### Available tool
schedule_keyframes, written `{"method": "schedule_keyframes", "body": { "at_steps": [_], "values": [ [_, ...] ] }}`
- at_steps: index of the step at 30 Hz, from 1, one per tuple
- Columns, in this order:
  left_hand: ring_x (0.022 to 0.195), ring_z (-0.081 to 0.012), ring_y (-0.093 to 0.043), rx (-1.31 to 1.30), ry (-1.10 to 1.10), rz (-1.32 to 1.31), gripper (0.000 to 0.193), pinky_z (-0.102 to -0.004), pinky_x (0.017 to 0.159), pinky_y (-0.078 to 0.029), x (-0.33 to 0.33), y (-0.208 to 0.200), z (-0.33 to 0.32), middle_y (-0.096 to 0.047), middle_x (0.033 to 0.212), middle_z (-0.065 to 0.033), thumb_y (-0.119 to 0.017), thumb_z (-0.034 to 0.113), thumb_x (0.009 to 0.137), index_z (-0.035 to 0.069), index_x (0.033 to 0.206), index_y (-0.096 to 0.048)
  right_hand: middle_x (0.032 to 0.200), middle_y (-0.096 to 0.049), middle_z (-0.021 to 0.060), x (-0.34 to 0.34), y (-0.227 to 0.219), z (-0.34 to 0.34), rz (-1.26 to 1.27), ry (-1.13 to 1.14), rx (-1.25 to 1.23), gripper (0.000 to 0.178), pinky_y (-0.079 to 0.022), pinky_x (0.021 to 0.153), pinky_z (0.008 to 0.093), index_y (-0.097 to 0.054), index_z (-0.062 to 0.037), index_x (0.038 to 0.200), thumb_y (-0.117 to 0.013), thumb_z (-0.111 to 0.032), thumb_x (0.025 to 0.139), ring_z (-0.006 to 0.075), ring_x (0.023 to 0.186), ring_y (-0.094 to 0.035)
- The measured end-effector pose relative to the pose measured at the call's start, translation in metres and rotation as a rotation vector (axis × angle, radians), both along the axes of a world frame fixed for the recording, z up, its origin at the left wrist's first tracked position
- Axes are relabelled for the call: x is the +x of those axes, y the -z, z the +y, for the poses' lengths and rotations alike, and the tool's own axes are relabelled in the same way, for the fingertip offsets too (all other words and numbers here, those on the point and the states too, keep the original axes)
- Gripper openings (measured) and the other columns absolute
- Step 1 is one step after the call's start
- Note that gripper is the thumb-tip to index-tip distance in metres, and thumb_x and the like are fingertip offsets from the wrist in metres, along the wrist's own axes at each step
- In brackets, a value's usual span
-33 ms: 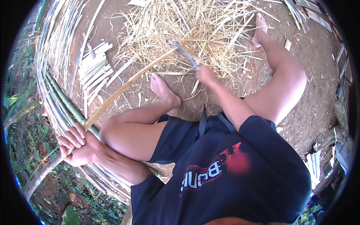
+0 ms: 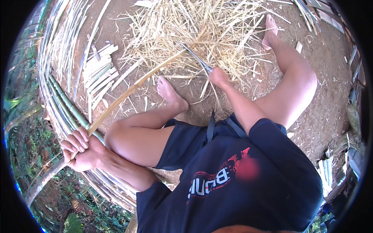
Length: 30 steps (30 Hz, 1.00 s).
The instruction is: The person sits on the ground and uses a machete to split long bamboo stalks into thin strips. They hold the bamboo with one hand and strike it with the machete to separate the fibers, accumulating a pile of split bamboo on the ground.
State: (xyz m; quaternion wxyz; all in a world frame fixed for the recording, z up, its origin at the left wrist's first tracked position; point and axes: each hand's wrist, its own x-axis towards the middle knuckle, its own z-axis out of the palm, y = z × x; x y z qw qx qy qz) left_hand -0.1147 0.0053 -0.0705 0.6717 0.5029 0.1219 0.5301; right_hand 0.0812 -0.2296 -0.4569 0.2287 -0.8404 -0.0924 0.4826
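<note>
On the left, my left hand (image 2: 81, 149) is closed round the lower end of a long bamboo strip (image 2: 116, 102). The strip slants up and right past my left knee and foot, its far end over a heap of pale bamboo shavings (image 2: 163, 29). Near the middle, my right hand (image 2: 218, 77) grips a knife; its handle is hidden in my fingers. The knife's thin blade (image 2: 198, 59) points up and left, its front part at the strip's far end. Whether the edge is cutting into the strip I cannot tell.
Short split bamboo pieces (image 2: 101, 73) lie stacked left of the heap. Long bamboo poles (image 2: 64, 101) and thin strips (image 2: 64, 46) curve along the left side. My bare left foot (image 2: 168, 89) and right foot (image 2: 271, 26) rest on the dirt ground (image 2: 311, 97).
My right hand has shifted slightly right and down with the knife. The bamboo strip and my left hand have hardly moved.
</note>
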Motion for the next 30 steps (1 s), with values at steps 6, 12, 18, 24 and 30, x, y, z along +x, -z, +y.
{"method": "schedule_keyframes", "body": {
  "at_steps": [6, 12, 18, 24, 30],
  "values": [
    [0.036, -0.0111, -0.024, -0.051, 0.039, -0.047, 0.029, -0.0264, 0.038, -0.023, -0.008, -0.001, -0.004, -0.029, 0.044, 0.0007, -0.053, 0.029, 0.081, 0.011, 0.061, -0.041, 0.064, -0.058, 0.0093, -0.022, -0.06, 0.029, 0.172, 0.217, 0.198, 0.016, -0.048, 0.051, 0.0347, -0.06, -0.0009, 0.092, -0.056, -0.013, 0.083, 0.0176, 0.052, -0.055],
    [0.036, -0.0103, -0.026, 0.017, 0.113, -0.01, 0.038, -0.0249, 0.039, -0.024, -0.015, 0.0, -0.009, -0.031, 0.044, 0.0007, -0.054, 0.039, 0.087, 0.013, 0.063, -0.039, 0.053, -0.056, 0.0087, -0.067, -0.169, 0.047, -0.139, -0.207, 0.757, 0.009, -0.043, 0.043, 0.0362, -0.061, -0.0054, 0.086, -0.06, -0.011, 0.078, 0.0213, 0.042, -0.054],
    [0.036, -0.0101, -0.026, -0.013, 0.093, -0.024, 0.041, -0.0244, 0.038, -0.022, -0.01, 0.002, -0.015, -0.032, 0.044, 0.001, -0.054, 0.038, 0.088, 0.014, 0.059, -0.039, 0.052, -0.056, 0.0119, -0.064, -0.14, 0.042, -0.302, -0.075, 0.701, 0.008, -0.046, 0.046, 0.041, -0.06, -0.0039, 0.082, -0.057, -0.011, 0.08, 0.0267, 0.044, -0.058],
    [0.037, -0.0097, -0.027, 0.081, 0.168, -0.019, 0.041, -0.0241, 0.039, -0.025, -0.009, 0.001, -0.017, -0.033, 0.044, 0.0009, -0.05, 0.039, 0.092, 0.013, 0.062, -0.039, 0.054, -0.057, 0.0153, -0.076, -0.146, 0.034, -0.26, -0.21, 0.779, 0.01, -0.046, 0.046, 0.041, -0.06, -0.0031, 0.081, -0.055, -0.012, 0.082, 0.0243, 0.046, -0.06],
    [0.036, -0.0102, -0.026, 0.106, 0.239, -0.004, 0.041, -0.0254, 0.039, -0.024, -0.006, -0.001, -0.015, -0.032, 0.044, 0.001, -0.051, 0.038, 0.091, 0.014, 0.06, -0.039, 0.062, -0.064, 0.0151, -0.051, -0.155, 0.03, -0.046, -0.116, 0.523, 0.02, -0.051, 0.051, 0.0411, -0.064, -0.0019, 0.096, -0.054, -0.01, 0.082, 0.026, 0.049, -0.062]
  ]
}}
